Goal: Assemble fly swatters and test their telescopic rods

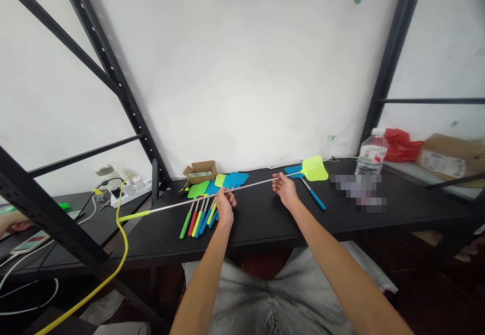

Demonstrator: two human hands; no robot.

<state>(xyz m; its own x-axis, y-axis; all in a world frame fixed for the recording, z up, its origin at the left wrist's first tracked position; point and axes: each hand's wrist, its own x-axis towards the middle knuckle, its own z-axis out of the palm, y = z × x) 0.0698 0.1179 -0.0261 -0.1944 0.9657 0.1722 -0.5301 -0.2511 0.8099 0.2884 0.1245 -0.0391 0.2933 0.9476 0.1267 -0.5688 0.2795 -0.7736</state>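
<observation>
A yellow-green fly swatter (314,168) with a long, extended metal rod spans the view above the black table. My left hand (226,202) is closed around the middle of its rod. Closer to the mesh head, my right hand (283,187) pinches the same rod. The swatter's yellow grip (134,216) points to the left. Beneath the rod, left of my left hand, lies a row of several swatters with green, red, yellow and blue handles (193,223). A blue swatter (317,198) rests on the table right of my right hand, its head partly behind the yellow-green one.
A small open cardboard box (200,172) stands by the wall. On the right are a water bottle (372,153), a red bag (402,144) and a brown package (449,155). A yellow cable (123,254) and a power strip (131,193) are on the left, near another person's hand (17,221).
</observation>
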